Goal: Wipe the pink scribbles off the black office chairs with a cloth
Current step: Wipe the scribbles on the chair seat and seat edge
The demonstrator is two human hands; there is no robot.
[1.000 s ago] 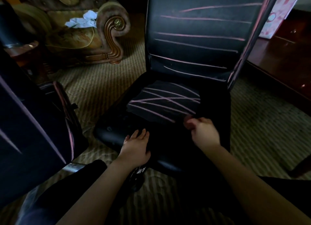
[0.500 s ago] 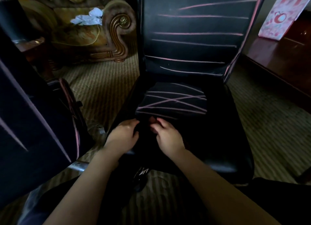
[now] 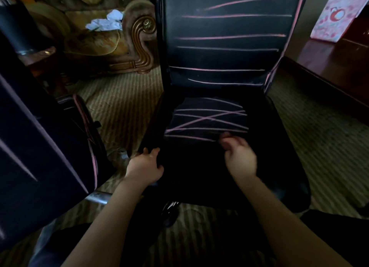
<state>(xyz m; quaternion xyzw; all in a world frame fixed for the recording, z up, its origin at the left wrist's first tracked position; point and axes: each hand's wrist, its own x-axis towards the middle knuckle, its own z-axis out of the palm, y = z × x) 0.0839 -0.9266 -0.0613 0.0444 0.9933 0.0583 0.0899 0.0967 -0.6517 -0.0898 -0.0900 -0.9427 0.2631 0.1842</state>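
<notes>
A: Where is the left hand, and why there?

B: The left hand (image 3: 145,167) sits lower centre-left in the frame, with its fingers curled over the left front edge of the seat (image 3: 269,147). It looks like a brace. An office chair tends to swivel or roll, so a grip on the edge would hold it steady under rubbing.

A: And the right hand?

B: The right hand (image 3: 240,159) is just right of centre, at the near end of the pink scribbles (image 3: 207,119), with its fingers bent inward. It is blurred, so whether it pinches anything cannot be told. No cloth stands out, though a dark one would vanish against the black seat.

A: How much of the job is left?

B: Nearly all of it, judging by the marks. Crossing lines cover the middle of the seat just beyond the fingertips. Long strokes run across the backrest (image 3: 229,27) above, and the second chair (image 3: 40,127) at the left edge carries pink streaks too.

A: What else is around it?

B: A striped carpet (image 3: 123,107) lies under the chairs. A carved armchair (image 3: 139,37) stands upper left with something white and crumpled (image 3: 105,23) on it. A pink-and-red card (image 3: 335,13) stands on a dark tabletop (image 3: 329,53) upper right.

A: Any risk?

B: The lines look chalky, so a dry pass may smear them rather than lift them.
</notes>
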